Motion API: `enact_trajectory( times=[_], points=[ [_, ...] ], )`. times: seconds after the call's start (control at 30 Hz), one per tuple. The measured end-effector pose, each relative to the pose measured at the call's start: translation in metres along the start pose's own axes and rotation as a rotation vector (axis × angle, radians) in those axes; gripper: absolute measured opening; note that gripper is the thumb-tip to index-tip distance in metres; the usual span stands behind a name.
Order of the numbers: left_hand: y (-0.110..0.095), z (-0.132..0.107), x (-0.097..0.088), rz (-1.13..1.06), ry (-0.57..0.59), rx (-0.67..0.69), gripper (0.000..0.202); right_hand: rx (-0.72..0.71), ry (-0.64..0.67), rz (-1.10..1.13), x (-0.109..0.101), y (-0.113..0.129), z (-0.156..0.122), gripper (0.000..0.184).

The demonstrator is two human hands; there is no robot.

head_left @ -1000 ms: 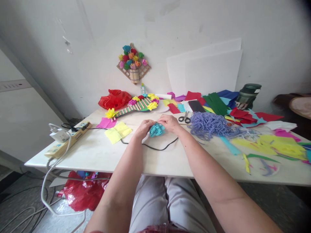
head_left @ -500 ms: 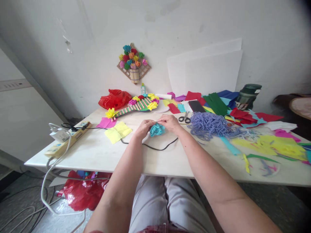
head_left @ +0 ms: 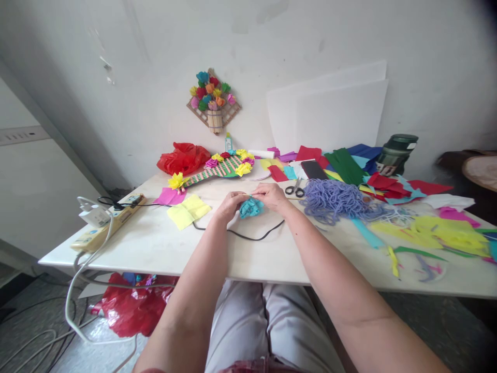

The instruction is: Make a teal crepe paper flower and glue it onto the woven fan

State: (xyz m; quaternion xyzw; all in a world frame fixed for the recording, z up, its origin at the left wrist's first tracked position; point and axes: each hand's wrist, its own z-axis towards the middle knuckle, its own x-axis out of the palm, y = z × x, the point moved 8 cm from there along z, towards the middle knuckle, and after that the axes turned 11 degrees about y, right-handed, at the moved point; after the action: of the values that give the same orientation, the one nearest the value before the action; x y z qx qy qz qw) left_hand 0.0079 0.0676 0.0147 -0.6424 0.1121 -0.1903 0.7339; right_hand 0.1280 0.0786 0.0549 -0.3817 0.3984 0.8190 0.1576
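Observation:
Over the middle of the table, a turquoise crinkled paper flower (head_left: 251, 208) hangs between my two hands. My left hand (head_left: 232, 204) is closed on its left side, fingertips pinched at the upper edge. From the other side my right hand (head_left: 272, 197) also pinches that upper edge, fingers bent together. Whatever thin piece lies under the fingertips is too small to make out. Black-handled scissors (head_left: 295, 189) lie just right of my right hand, beside a heap of lavender yarn (head_left: 334, 201). Yellow paper squares (head_left: 189, 211) rest left of my left hand.
A paper-flower-trimmed craft piece (head_left: 217, 170) and a red plastic bag (head_left: 184, 157) lie at the back. A power strip (head_left: 108, 223) sits at the left edge; its black cable (head_left: 252, 239) crosses before my hands. Coloured paper (head_left: 438, 233) and a dark jar (head_left: 396, 155) occupy the right.
Almost nothing differs. The turquoise flower has turned very slightly between my fingers, while both hands keep their place.

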Motion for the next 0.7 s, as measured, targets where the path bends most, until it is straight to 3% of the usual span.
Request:
enact_trajectory(
  times=[0.2, 0.7],
  points=[
    [-0.0015, -0.001, -0.0017, 0.025, -0.042, 0.002, 0.024, -0.024, 0.008, 0.007, 0.0013, 0.0009, 0.0009, 0.014],
    [0.0019, 0.0013, -0.0008, 0.076, 0.018, -0.005, 0.026, -0.052, 0.005, 0.063, 0.003, -0.0078, 0.0019, 0.012]
  ],
)
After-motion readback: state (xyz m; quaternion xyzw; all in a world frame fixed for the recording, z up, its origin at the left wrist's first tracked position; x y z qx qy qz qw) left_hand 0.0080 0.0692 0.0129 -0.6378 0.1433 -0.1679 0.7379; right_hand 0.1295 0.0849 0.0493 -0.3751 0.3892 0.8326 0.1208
